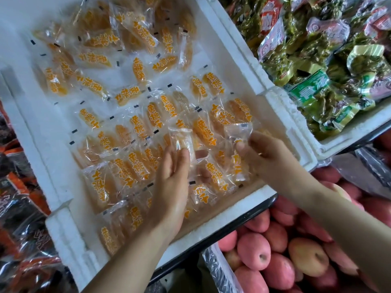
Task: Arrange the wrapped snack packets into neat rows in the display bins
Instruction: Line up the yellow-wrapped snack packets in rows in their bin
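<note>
Both hands are over the near right corner of the white foam bin [234,60], one packet each. The left hand [173,182] has thumb and curled fingers round a plain-side packet [179,137], clear back facing up, no print showing. The right hand [264,155] pinches a lettered packet [238,163] between thumb and fingertips about midway along, so both ends stick out free.

The bit that matters imo: both held packets have their long axis running roughly from near edge to far edge, tipped a little. That's pretty much how the tidy rows [135,166] lie, right under the hands and to their left. So no big turn is needed, just a lowering in. The right hand is nearer the right wall, and I'd guess a row ends there, but the hands hide that bit of floor so I can't swear to it. The left one probably wants flipping print-up like its neighbours.

The loose packets [127,39] sit well away toward the far edge and far left corner, pointing every which way, some overlapping. The left hand is nearer those.

Looks-wise they're small crinkly see-through wrappers with an orange fruit slice inside, orange characters and a little black mark at one end. Probably light and slippery.

Green packets [330,85] fill the next bin, and there are apples [254,252] below the near edge.
</note>
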Available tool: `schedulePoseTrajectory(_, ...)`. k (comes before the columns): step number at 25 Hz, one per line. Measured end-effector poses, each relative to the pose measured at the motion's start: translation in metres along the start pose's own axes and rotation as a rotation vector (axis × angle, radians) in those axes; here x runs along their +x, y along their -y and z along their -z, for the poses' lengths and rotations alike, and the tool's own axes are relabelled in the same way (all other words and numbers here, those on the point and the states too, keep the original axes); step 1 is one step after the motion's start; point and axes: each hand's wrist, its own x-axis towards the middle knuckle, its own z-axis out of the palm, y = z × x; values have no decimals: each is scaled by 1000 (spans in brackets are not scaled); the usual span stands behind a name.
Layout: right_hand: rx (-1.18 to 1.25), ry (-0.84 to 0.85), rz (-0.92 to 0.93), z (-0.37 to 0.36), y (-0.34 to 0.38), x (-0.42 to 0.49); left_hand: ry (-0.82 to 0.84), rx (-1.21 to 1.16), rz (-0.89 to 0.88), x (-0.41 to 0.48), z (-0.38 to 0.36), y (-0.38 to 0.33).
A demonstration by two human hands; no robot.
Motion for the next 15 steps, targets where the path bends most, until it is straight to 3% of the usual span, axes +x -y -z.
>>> schedulePoseTrajectory(4,-417,101,87,16,-6,11,-20,-63,94,-1,3,-8)
schedulePoseTrajectory(7,-581,174,139,12,-4,11,-5,-35,128,-1,3,-8)
schedulePoseTrajectory(15,-636,131,247,4,-12,12,-6,201,59,0,8,6)
